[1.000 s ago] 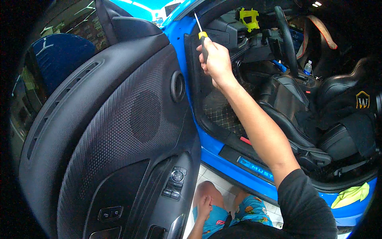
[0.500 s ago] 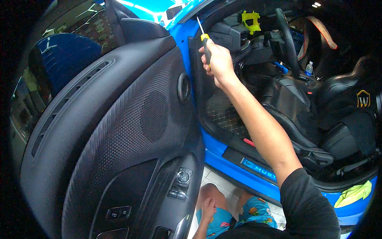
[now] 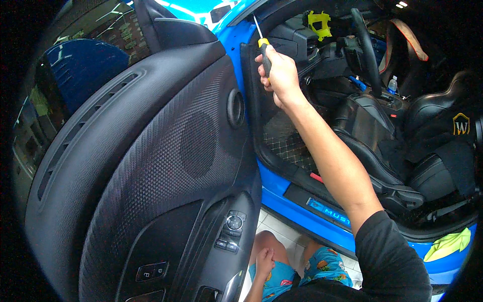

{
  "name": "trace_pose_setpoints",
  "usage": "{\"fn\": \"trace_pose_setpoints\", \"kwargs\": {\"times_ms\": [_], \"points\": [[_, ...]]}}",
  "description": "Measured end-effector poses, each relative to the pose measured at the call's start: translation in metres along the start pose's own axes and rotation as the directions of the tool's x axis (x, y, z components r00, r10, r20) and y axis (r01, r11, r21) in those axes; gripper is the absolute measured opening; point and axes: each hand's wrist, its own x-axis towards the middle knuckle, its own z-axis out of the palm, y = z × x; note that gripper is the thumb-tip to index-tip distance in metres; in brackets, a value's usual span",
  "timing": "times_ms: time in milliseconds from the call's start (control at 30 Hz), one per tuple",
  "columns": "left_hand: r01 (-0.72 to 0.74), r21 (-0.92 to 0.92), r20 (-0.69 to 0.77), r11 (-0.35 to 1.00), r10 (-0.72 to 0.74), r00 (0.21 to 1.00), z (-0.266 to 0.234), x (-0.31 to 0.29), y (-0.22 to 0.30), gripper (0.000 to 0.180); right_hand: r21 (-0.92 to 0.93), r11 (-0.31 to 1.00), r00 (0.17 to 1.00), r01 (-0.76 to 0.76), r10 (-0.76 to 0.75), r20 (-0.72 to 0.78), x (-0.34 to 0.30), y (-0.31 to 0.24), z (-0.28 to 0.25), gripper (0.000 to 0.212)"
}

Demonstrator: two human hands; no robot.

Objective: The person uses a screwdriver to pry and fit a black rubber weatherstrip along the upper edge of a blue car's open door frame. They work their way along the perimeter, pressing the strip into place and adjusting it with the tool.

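Note:
In my right hand is a screwdriver with a yellow and black handle, my fingers wrapped round it. Its thin metal shaft points up to the blue door frame at the front upper corner of the car's doorway. The tip is too small against the dark edge to tell what it touches. My left hand rests low by my bare knee, its fingers curled in; I see no tool in it.
The open black door panel fills the left side. A black seat and a steering wheel are inside the car at right. Below runs the blue sill. A yellow-green cloth lies on the bodywork at lower right.
My right hand and the screwdriver have shifted slightly up and to the right in the picture, as the whole view moves a little. Its grip stays the same, and my left hand remains by the knee.

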Motion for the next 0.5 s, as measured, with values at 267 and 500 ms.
{"fn": "trace_pose_setpoints", "kwargs": {"times_ms": [267, 500], "points": [[-0.414, 0.310, 0.087, 0.856, 0.408, 0.909, -0.004, 0.004, -0.011, 0.023, -0.017, 1.000, 1.000, 0.015, -0.016, -0.019, 0.000, 0.001, 0.004, 0.039], [0.018, 0.011, 0.029, 1.000, -0.019, 0.999, -0.005, 0.000, 0.001, 0.022, -0.058, 0.998, 0.998, -0.020, 0.017, -0.055, -0.003, -0.007, 0.006, 0.036]]}}
